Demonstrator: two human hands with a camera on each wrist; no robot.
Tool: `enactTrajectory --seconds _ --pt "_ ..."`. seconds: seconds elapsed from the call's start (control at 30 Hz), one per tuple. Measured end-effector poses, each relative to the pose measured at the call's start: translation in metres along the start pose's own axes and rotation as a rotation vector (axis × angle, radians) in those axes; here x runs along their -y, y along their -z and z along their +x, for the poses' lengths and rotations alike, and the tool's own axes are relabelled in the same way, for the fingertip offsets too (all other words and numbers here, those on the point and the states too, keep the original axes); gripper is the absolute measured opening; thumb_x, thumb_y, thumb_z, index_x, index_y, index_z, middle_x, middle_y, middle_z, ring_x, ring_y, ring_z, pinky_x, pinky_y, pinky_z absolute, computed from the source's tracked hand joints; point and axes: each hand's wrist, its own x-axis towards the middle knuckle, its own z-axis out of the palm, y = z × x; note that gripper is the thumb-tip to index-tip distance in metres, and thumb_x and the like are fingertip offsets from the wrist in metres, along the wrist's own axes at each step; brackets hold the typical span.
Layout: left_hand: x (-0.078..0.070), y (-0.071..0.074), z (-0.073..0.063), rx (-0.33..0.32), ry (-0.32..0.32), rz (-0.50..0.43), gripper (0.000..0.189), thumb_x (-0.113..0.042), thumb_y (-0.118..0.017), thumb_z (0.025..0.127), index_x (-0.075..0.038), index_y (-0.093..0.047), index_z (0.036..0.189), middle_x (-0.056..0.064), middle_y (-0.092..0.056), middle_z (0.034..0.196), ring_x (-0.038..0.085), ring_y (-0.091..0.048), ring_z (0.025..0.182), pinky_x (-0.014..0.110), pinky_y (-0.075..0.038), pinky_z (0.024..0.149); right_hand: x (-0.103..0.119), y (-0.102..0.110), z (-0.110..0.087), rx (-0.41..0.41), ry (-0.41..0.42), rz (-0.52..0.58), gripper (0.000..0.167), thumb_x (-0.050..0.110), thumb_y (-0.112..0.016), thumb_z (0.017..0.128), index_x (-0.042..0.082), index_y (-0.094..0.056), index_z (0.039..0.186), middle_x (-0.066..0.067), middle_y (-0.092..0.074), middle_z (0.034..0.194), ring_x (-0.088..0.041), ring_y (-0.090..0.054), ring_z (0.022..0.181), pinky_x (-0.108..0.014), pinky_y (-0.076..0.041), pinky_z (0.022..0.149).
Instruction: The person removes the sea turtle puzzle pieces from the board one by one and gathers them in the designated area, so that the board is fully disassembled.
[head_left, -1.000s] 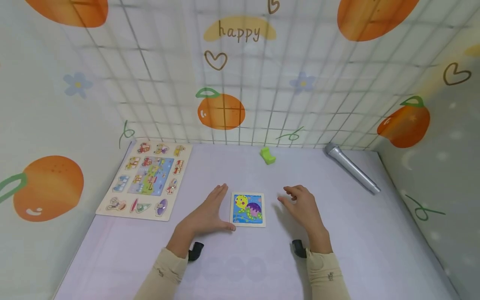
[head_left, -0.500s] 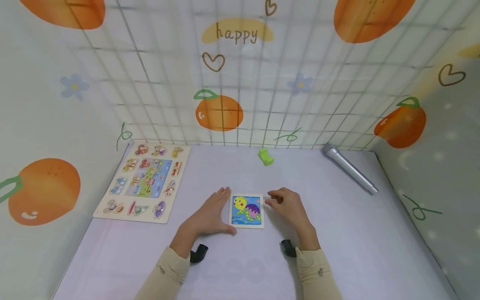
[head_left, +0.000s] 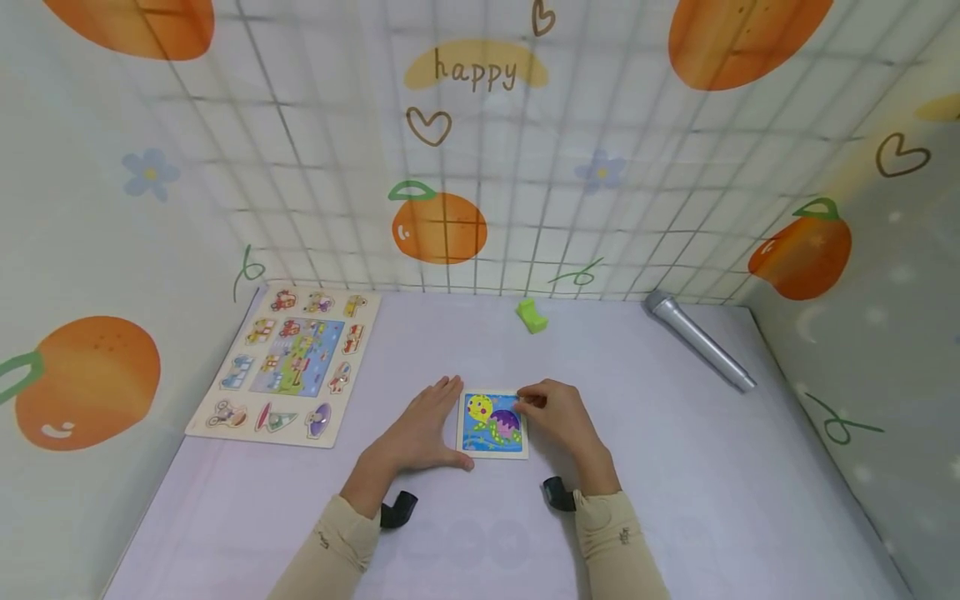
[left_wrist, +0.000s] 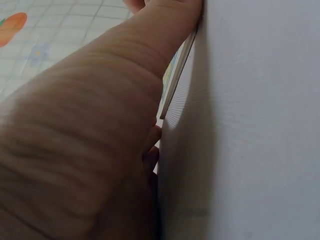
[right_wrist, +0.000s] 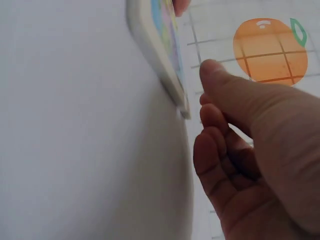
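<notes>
A small square turtle picture puzzle (head_left: pixel 492 433) with a pale wooden frame lies flat on the table. My left hand (head_left: pixel 420 427) rests along its left side, fingers straight and thumb stretched to the lower left corner. In the left wrist view the thumb side of this hand hides most of the puzzle, leaving a strip of its edge (left_wrist: pixel 175 80). My right hand (head_left: pixel 561 417) is at the upper right corner, its thumb and fingertips overlapping the frame in the head view. Seen from the right wrist, the fingers are loosely bent beside the puzzle's edge (right_wrist: pixel 155 47), with nothing gripped.
A larger wooden puzzle board (head_left: pixel 347 417) with vehicle pieces lies at the left. Near the back wall are a bright green block (head_left: pixel 532 316) and a silver microphone (head_left: pixel 701 342). Printed curtain walls (head_left: pixel 525 208) enclose the table (head_left: pixel 735 500) at the back and sides.
My right hand has moved left, from beside the puzzle to its upper right corner. The left hand stays along the left side, and the puzzle lies in place.
</notes>
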Motion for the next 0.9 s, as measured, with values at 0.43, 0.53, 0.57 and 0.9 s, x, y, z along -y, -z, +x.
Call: enactTrajectory --seconds 0.43,0.53,0.57,0.9 --pt "-0.0009 -0.0003 0.0001 -0.001 -0.005 0.030 0.135 -0.075 -0.082 0.065 -0.012 -0.017 0.165 0.003 -0.016 0.173 0.024 -0.011 0.161 0.047 -0.018 0.130 -0.0029 -0.0053 0.0019 0.010 -0.078 -0.004 0.023 0.025 -0.083 0.087 0.010 -0.081 0.103 -0.003 -0.076 0.096 -0.013 -0.065 0.083 -0.034 -0.058 0.077" --pt "-0.0007 -0.0013 0.0005 0.005 -0.007 0.035 0.135 -0.076 -0.081 0.065 -0.012 -0.017 0.165 0.003 -0.016 0.173 0.024 -0.011 0.161 0.047 -0.018 0.131 -0.0030 -0.0056 0.0018 0.020 -0.095 0.012 0.021 0.025 -0.082 0.088 0.011 -0.081 0.103 -0.003 -0.077 0.097 -0.013 -0.065 0.084 -0.033 -0.057 0.076" --pt "-0.0006 -0.0013 0.0007 0.006 -0.006 0.037 0.134 -0.076 -0.080 0.065 -0.012 -0.017 0.165 0.003 -0.016 0.173 0.024 -0.010 0.161 0.046 -0.018 0.131 -0.0026 -0.0057 0.0017 0.022 -0.102 0.020 0.021 0.025 -0.082 0.088 0.011 -0.081 0.103 -0.003 -0.077 0.097 -0.013 -0.064 0.083 -0.033 -0.057 0.076" --pt "-0.0022 0.0009 0.0001 0.008 -0.004 0.028 0.132 -0.075 -0.081 0.066 -0.012 -0.018 0.165 0.004 -0.017 0.173 0.024 -0.011 0.161 0.047 -0.018 0.131 -0.0005 -0.0066 0.0032 0.026 -0.146 0.049 0.018 0.025 -0.080 0.089 0.013 -0.082 0.103 -0.002 -0.078 0.095 -0.013 -0.064 0.083 -0.030 -0.055 0.073"
